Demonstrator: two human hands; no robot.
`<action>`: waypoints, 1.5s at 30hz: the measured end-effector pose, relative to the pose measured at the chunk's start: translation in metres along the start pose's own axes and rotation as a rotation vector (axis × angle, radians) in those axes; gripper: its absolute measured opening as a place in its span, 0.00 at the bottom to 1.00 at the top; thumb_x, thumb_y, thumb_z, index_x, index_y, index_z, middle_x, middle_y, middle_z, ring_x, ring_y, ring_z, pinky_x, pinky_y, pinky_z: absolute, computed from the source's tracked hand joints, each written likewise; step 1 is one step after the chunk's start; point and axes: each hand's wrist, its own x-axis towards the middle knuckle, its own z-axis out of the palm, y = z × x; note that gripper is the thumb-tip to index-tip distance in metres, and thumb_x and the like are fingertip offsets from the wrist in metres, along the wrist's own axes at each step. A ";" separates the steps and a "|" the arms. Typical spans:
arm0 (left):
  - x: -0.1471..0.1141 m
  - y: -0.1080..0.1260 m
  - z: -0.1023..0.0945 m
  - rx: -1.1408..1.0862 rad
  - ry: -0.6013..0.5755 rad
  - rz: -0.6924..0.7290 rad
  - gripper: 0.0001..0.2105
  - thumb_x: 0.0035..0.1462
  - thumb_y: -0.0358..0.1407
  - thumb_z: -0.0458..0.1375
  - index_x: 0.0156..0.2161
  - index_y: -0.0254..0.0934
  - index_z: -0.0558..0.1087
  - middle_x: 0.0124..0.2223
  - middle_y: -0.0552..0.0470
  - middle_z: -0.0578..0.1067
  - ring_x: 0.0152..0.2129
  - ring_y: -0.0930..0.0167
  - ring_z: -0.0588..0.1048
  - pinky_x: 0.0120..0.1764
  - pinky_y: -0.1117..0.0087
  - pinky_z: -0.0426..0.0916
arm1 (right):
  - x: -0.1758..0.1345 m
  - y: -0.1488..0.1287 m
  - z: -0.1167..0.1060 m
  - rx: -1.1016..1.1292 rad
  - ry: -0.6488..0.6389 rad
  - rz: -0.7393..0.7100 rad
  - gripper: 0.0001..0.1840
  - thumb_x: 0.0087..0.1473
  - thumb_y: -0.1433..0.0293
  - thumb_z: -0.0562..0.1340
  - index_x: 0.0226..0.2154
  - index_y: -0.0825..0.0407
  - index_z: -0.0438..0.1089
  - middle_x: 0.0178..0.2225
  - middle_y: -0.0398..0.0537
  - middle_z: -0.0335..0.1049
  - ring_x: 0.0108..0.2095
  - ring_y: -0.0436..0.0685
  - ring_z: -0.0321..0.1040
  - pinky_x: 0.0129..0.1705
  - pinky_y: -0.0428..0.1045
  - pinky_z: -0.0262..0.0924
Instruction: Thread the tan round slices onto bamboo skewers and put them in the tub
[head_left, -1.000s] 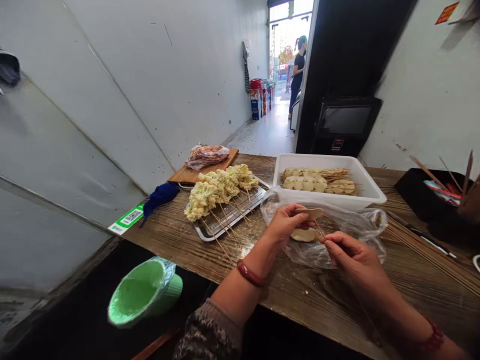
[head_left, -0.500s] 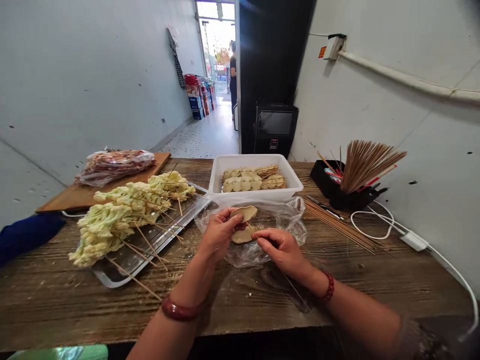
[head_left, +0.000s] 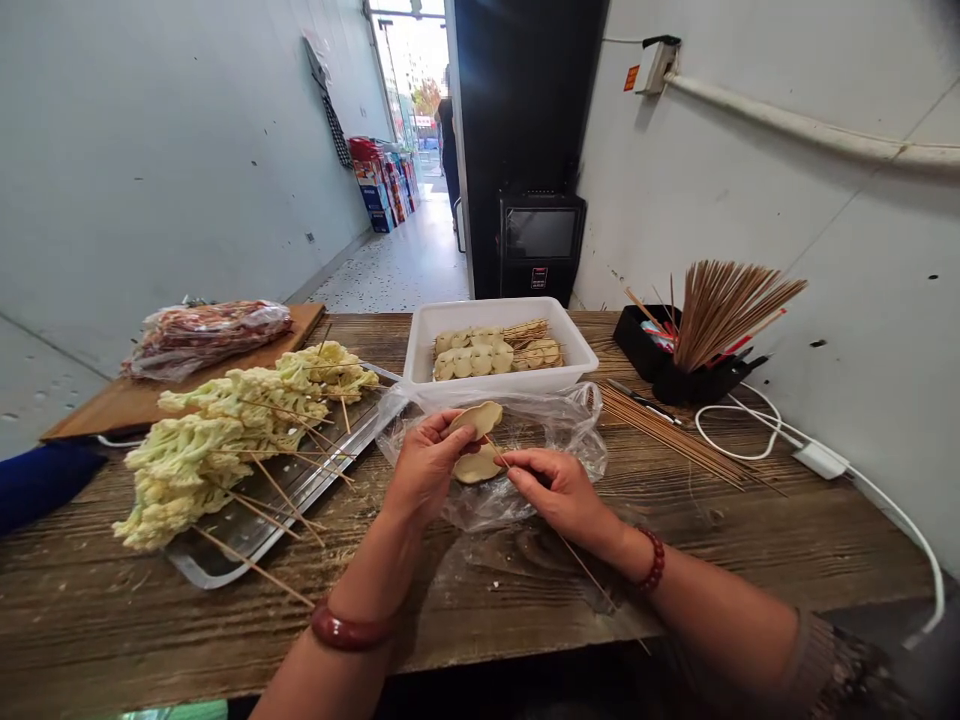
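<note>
My left hand [head_left: 429, 460] is closed on pale, thin potato slices [head_left: 480, 415], gripped between thumb and fingers. Between finger and thumb, my right hand [head_left: 559, 492] pinches a thin wooden skewer [head_left: 581, 562]. Its tip end meets the slices near my left fingers; how far it has gone in is hard to see. Another pale slice [head_left: 477, 466] shows just below, over a crumpled clear plastic bag [head_left: 555, 425]. Beyond the bag stands a white plastic tub [head_left: 420, 350] holding several skewers of similar slices [head_left: 476, 360].
At left, a metal tray [head_left: 281, 525] bears skewered cauliflower [head_left: 225, 420]. Behind it, bagged meat [head_left: 206, 335] lies on a wooden board [head_left: 82, 410]. Loose skewers [head_left: 667, 440], a black holder [head_left: 686, 388] of upright skewers and a white cable [head_left: 892, 510] are at right. A person [head_left: 448, 150] stands near the doorway.
The whole view has shifted slightly, so things sit a little further left. Both hands keep their hold on the slices and the skewer, with hardly any movement between them.
</note>
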 end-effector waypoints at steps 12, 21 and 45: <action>0.001 -0.003 -0.001 0.064 0.024 0.055 0.14 0.38 0.35 0.71 0.33 0.33 0.77 0.27 0.52 0.80 0.22 0.75 0.74 0.28 0.76 0.67 | 0.002 0.001 0.000 -0.012 -0.005 0.011 0.13 0.57 0.71 0.59 0.41 0.53 0.78 0.40 0.52 0.80 0.41 0.59 0.77 0.44 0.53 0.70; -0.001 -0.004 0.001 0.196 0.038 0.109 0.15 0.40 0.37 0.70 0.35 0.34 0.76 0.27 0.52 0.79 0.23 0.72 0.76 0.28 0.75 0.69 | 0.004 0.005 0.001 0.017 -0.006 0.039 0.13 0.57 0.71 0.60 0.41 0.54 0.78 0.40 0.52 0.80 0.40 0.58 0.78 0.43 0.52 0.70; -0.002 -0.002 0.004 0.175 0.037 0.092 0.15 0.39 0.36 0.70 0.33 0.35 0.75 0.25 0.54 0.78 0.22 0.72 0.75 0.27 0.75 0.68 | 0.004 0.002 -0.001 -0.025 -0.019 0.042 0.13 0.56 0.72 0.59 0.40 0.54 0.79 0.38 0.52 0.81 0.38 0.58 0.78 0.41 0.51 0.71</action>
